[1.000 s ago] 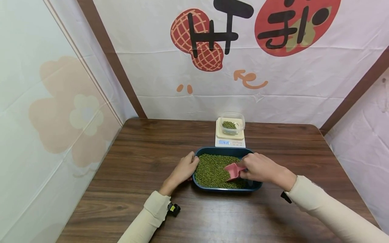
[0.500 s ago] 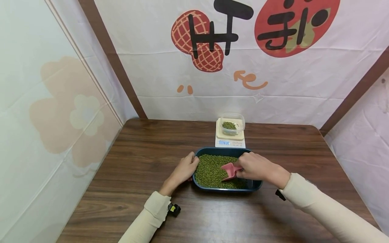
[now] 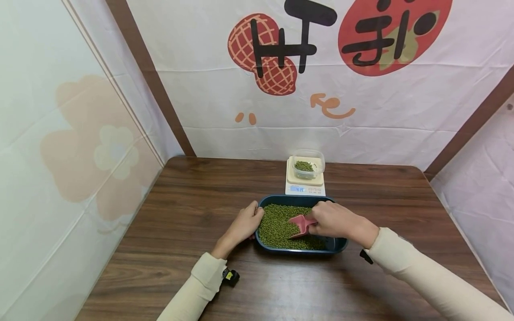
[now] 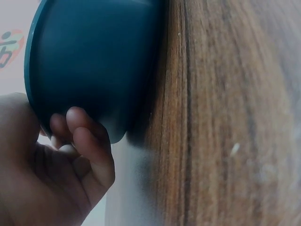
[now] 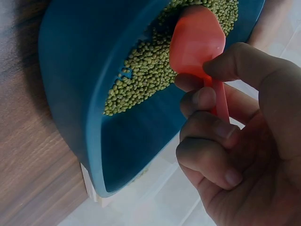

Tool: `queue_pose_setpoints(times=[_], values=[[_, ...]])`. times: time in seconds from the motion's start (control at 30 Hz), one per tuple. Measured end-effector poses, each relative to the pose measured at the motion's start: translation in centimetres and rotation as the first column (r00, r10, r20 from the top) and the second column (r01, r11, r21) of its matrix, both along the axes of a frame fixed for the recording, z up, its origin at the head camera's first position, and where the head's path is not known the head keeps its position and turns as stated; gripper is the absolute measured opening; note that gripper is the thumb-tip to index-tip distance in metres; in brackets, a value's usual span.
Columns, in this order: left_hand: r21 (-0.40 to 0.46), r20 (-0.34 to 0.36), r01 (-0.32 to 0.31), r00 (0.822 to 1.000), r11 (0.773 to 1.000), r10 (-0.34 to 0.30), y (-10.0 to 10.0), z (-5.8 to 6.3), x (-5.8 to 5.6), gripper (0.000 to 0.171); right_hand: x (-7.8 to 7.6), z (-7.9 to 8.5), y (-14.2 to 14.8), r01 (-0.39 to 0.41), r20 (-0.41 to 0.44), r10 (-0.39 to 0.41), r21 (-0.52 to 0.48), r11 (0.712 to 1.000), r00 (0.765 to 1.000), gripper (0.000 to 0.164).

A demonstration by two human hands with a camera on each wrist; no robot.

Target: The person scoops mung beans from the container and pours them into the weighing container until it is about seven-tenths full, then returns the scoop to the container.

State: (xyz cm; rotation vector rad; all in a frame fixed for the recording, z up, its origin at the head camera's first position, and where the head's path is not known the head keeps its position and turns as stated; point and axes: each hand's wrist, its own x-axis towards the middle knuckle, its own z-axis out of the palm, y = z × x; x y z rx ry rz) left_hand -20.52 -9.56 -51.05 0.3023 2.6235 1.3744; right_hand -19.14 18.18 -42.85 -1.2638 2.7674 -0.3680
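Observation:
A dark blue oblong tub [image 3: 302, 252] holds a bed of green mung beans [image 3: 277, 227]. My left hand [image 3: 244, 223] grips its left end, thumb at the rim and fingers curled against the outer wall, as the left wrist view shows. Inside the tub, my right hand [image 3: 335, 219] holds a pink scoop [image 3: 299, 226] by its handle, thumb and fingers wrapped round it. The scoop's blade [image 5: 197, 40] is pushed into the beans, its front edge buried. Bare tub floor shows at the right end, behind the scoop.
Behind the tub stands a white kitchen scale [image 3: 305, 189] with a lit display. On it sits a clear plastic container [image 3: 317, 162] with a small heap of beans. Everything rests on a dark wooden table [image 3: 192, 200], backed by a printed cloth [image 3: 209, 98].
My right hand has slid the scoop leftward through the beans, baring more tub floor at the right. My left hand keeps its hold on the tub.

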Motion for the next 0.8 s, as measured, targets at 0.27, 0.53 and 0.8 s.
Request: queue_pose_setpoints(times=[0.27,0.53,0.8], values=[[0.001,0.001,0.009,1.000,1.000,-0.009,-0.1,-0.1,0.0,0.028,-0.1,0.2,-0.5,-0.019,-0.016,0.019,-0.011,1.000,1.000,0.020],[0.009,0.002,0.008,1.000,1.000,-0.008,0.0,0.1,0.1,0.029,-0.2,0.4,-1.1,-0.004,0.015,0.004,0.008,1.000,1.000,0.014],[0.015,-0.002,0.008,1.000,1.000,-0.008,0.1,0.1,0.1,0.029,-0.4,0.4,-1.5,-0.008,0.022,0.008,0.002,1.000,1.000,0.014]])
